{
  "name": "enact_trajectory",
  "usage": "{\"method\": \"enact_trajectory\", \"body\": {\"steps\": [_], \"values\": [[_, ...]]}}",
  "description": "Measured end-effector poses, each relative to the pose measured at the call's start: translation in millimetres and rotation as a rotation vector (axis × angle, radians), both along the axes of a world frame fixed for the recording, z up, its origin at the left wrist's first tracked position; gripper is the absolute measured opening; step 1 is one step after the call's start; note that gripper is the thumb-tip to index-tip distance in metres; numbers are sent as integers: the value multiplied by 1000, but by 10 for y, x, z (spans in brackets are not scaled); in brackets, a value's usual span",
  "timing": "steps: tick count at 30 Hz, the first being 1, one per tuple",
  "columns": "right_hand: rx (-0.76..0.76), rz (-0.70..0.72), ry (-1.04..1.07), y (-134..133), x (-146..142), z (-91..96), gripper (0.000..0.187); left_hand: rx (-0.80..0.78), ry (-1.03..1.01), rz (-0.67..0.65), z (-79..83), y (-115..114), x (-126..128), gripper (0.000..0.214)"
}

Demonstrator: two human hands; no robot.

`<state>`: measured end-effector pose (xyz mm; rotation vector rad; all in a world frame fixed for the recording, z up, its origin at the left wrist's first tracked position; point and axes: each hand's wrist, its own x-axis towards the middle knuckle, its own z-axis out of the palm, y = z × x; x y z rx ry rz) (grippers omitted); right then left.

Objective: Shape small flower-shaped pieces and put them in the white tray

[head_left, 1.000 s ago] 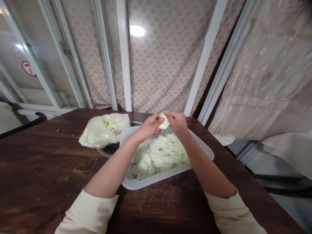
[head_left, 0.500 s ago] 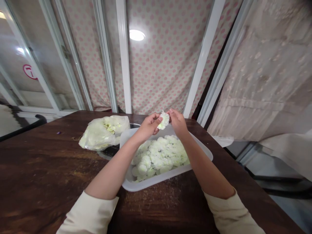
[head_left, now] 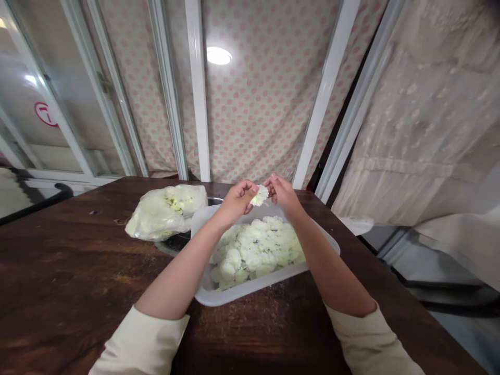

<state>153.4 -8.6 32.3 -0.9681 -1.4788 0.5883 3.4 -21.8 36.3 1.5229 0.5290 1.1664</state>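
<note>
Firstly, two cream sleeves (head_left: 136, 344); next, one translucent tub (head_left: 250, 289) of pale blossoms (head_left: 258, 247); above its far side, one white flower (head_left: 260, 196), which the left hand (head_left: 237, 200) pinches between thumb and fingers; right hand (head_left: 287, 198) beside it, fingers loosely bent, grip unclear; beyond, one dotted curtain (head_left: 258, 104).

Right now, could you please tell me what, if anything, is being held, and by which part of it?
The left hand pinches a pale, flower-like piece by its left edge; whether the right hand touches it cannot be told.
</note>
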Motion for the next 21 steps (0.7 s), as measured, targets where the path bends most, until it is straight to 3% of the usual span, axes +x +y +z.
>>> {"method": "enact_trajectory", "body": {"steps": [3,5,8,10,16,18,21], "values": [[-44,170,-17,-39,-56,15,43,7,-19,-3,-7,18,0,31],[9,84,-42,-29,-40,9,40,-2,-30,-3,-5,19,2,28],[96,-180,-70,20,30,-7,35,-24,-37,30,2,15,5,23],[74,-204,-59,35,51,-8,34,-16,-31,61,-1,19,5,23],[-204,266,-59,-90,-73,32,41,63,31,152,-32,51,-7,31],[-189,317,-53,-127,-99,40,41,62,36,162,-34,51,-7,30],[-141,271,-10,-136,-97,45,44,-23,59,116,-28,42,-4,35]]}}
